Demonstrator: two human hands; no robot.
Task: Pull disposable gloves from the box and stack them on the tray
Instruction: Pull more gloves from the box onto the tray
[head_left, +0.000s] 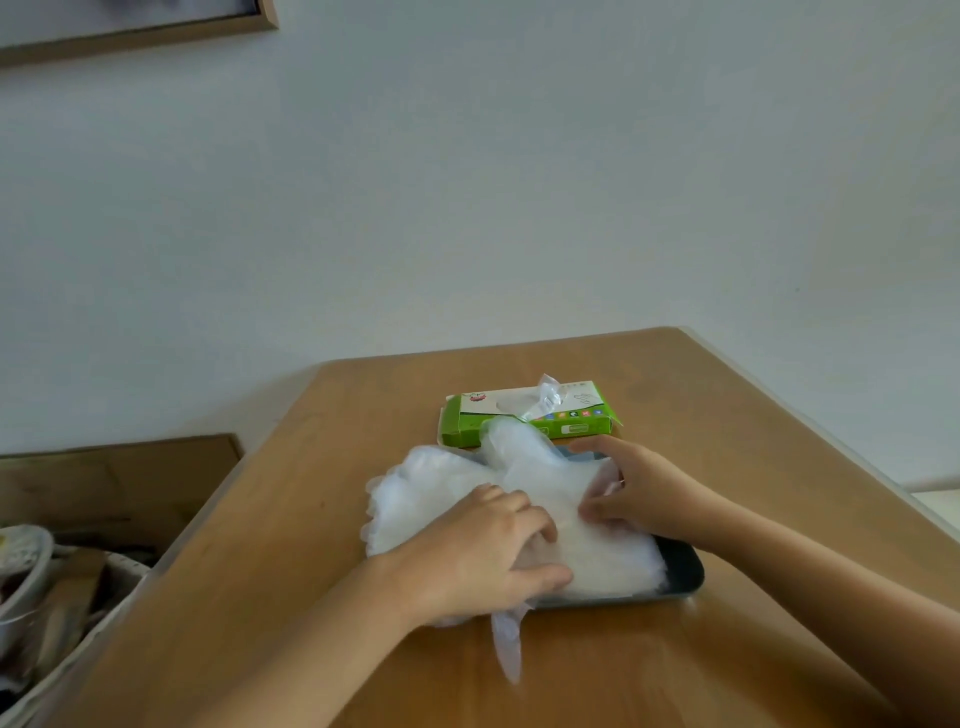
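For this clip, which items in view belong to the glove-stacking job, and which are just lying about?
Part of the job:
green glove box, a glove poking from its slot
pile of clear gloves
dark tray
left hand and right hand, both pressing on the pile

Just lying about:
picture frame on the wall
basket of clutter beside the table

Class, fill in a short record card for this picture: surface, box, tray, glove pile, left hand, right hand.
surface: wooden table
box: green glove box, behind the tray, one glove poking out of the top slot
tray: dark tray, mostly covered
glove pile: clear gloves heaped on the tray, spilling over its left and near edges
left hand: left hand pressing flat on the pile
right hand: right hand resting on the pile, thumb and fingers at a glove edge
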